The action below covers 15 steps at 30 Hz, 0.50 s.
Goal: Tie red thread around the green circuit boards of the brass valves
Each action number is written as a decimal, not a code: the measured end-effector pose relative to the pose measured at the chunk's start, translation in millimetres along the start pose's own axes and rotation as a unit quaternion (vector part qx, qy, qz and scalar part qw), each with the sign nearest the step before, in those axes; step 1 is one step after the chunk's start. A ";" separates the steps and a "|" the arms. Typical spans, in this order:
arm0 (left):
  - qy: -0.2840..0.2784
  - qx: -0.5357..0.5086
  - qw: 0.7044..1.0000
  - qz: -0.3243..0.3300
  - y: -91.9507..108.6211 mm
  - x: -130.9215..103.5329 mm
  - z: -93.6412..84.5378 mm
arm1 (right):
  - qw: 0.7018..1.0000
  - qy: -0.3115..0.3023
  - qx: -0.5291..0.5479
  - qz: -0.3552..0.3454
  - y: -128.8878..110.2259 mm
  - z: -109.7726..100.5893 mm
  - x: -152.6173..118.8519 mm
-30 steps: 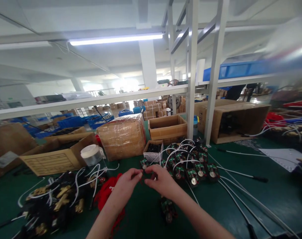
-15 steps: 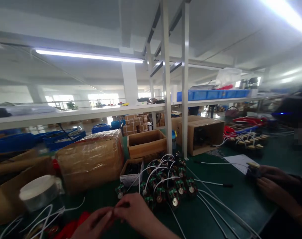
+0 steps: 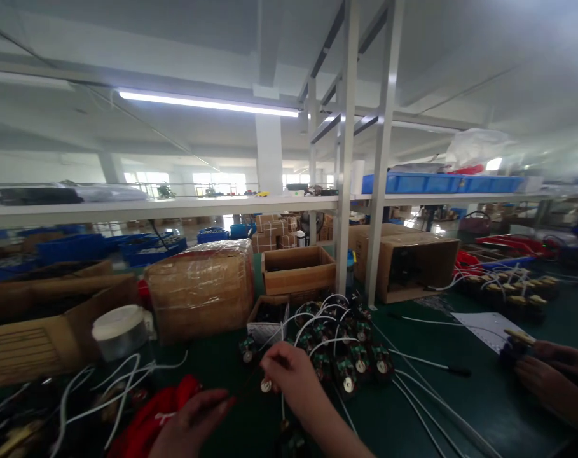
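Low in the view, my left hand (image 3: pixel 191 423) has its thumb and fingers pressed together, with a small reddish tip at the fingertips. It is beside a red item (image 3: pixel 158 410) with white marking, partly hidden by the hand. My right hand (image 3: pixel 293 378) is closed in a pinch, apart from the left and higher. What it pinches is too small to name; a faint thin strand seems to run between the hands. Several small green circuit-board assemblies (image 3: pixel 348 375) with round metal discs and white cables stand just beyond and right of my right hand.
A small box (image 3: pixel 268 324), a wooden tray (image 3: pixel 298 270) and a taped carton (image 3: pixel 200 296) stand behind. A lidded round tub (image 3: pixel 121 331) and white cables (image 3: pixel 121 388) lie left. Metal posts (image 3: pixel 346 159) rise from the bench. At right, another person's hands (image 3: pixel 550 366) hold a dark part.
My hands have moved apart, the right one up and rightward from the left. The view has turned left, so the bench things appear shifted to the right.
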State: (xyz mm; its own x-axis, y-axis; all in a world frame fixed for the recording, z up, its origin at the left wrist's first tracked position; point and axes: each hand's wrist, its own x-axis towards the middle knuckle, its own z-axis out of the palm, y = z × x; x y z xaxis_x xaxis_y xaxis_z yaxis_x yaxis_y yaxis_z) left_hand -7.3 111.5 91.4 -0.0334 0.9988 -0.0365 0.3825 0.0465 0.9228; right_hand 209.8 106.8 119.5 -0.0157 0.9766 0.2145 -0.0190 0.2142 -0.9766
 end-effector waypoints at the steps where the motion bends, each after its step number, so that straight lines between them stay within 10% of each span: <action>1: -0.006 -0.011 1.000 -0.005 0.3 -1.6 3.8 | 1.000 -0.004 -0.002 -0.010 -3.5 -3.5 -2.6; 15: -0.055 0.080 0.994 0.058 -13.1 -16.0 23.5 | 0.996 -0.065 -0.053 0.038 -28.7 -28.1 -17.5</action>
State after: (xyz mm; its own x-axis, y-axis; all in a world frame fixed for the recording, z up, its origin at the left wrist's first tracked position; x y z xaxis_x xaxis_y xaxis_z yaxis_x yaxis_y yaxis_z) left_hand 9.9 95.3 71.0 0.1172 0.9930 0.0162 0.5195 -0.0752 0.8512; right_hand 238.7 84.1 143.4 -0.1429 0.9808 0.1329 0.0922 0.1469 -0.9848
